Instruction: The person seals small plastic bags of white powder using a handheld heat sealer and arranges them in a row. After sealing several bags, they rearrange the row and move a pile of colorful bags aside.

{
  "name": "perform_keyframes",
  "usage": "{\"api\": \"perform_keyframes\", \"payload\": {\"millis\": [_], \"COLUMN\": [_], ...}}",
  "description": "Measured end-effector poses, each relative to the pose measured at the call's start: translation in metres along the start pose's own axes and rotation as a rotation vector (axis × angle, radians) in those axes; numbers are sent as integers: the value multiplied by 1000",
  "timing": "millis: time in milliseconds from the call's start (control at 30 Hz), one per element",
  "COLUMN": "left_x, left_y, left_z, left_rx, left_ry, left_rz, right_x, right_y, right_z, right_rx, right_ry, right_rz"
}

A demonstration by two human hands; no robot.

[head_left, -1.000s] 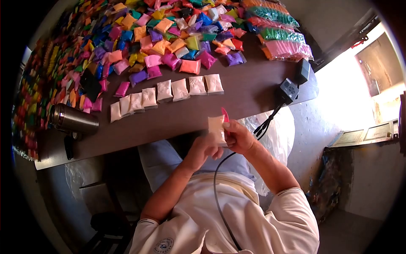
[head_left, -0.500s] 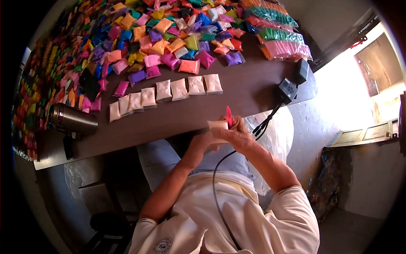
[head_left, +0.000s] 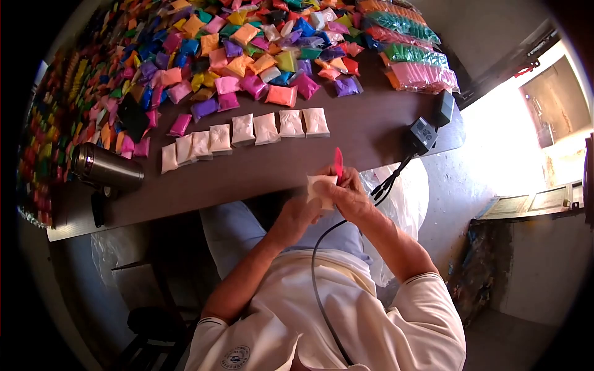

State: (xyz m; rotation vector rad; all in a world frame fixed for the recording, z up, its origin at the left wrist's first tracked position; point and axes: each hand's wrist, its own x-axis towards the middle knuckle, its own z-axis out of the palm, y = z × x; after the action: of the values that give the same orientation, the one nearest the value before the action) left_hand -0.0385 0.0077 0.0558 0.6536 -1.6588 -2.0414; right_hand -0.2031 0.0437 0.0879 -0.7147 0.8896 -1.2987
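Note:
A pale pink packet (head_left: 320, 186) is held between my hands over the table's near edge. My left hand (head_left: 301, 209) is closed on the packet's left and lower side. My right hand (head_left: 351, 196) pinches the packet with its thumb and also holds a red-pink blade-like tool (head_left: 338, 162), which points up. Beyond my hands, several similar pale packets (head_left: 266, 128) lie in a slanting row on the dark table (head_left: 247, 171).
Many colourful packets (head_left: 245, 34) cover the back and left of the table. A steel flask (head_left: 110, 167) lies at left. Bundled packets (head_left: 424, 76), a black adapter (head_left: 422, 135) and cables are at right. Clear plastic (head_left: 411, 191) hangs beside my legs.
The packet in my hands has turned more upright and shows more of its face. My left hand has shifted slightly. The view has moved a little.

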Motion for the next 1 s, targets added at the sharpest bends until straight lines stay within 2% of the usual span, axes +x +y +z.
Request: {"api": "perform_keyframes", "payload": {"millis": [67, 133, 200, 267, 300, 367, 600, 700, 767, 833, 900, 1000], "left_x": [0, 0, -1, 0, 0, 2, 4, 2, 2, 1, -1, -1], "left_y": [-1, 7, 17, 14, 12, 9, 2, 11, 11, 10, 5, -12], "left_z": [1, 3, 4, 2, 0, -2, 2, -1, -1, 0, 5, 7], "left_rx": [18, 36, 19, 9, 0, 11, 40, 13, 21, 30, 52, 49], "left_ry": [14, 27, 127, 125, 121, 121, 80, 126, 126, 126, 103, 20], "left_rz": [24, 49, 7, 12, 18, 28, 32, -14, -28, -40, -18, -2], "right_x": [0, -1, -3, -5, -6, -10, -3, -5, -7, -10, -12, -13], "right_y": [-1, -5, -9, -11, -8, 4, 8, 2, 8, 14, 11, 12], "right_z": [0, 4, 11, 18, 16, 8, 4, 11, 15, 9, 5, -2], "right_rx": [-146, -144, -142, -9, -9, -66, -66, -177, -183, -143, -111, -202], "right_ry": [-33, -3, 26, 192, 189, 37, 12, -2, 106, 106, 80, 36], "right_rz": [-88, -79, -71, -39, -40, -12, -65, -48, -85, -56, 10, -43]}}
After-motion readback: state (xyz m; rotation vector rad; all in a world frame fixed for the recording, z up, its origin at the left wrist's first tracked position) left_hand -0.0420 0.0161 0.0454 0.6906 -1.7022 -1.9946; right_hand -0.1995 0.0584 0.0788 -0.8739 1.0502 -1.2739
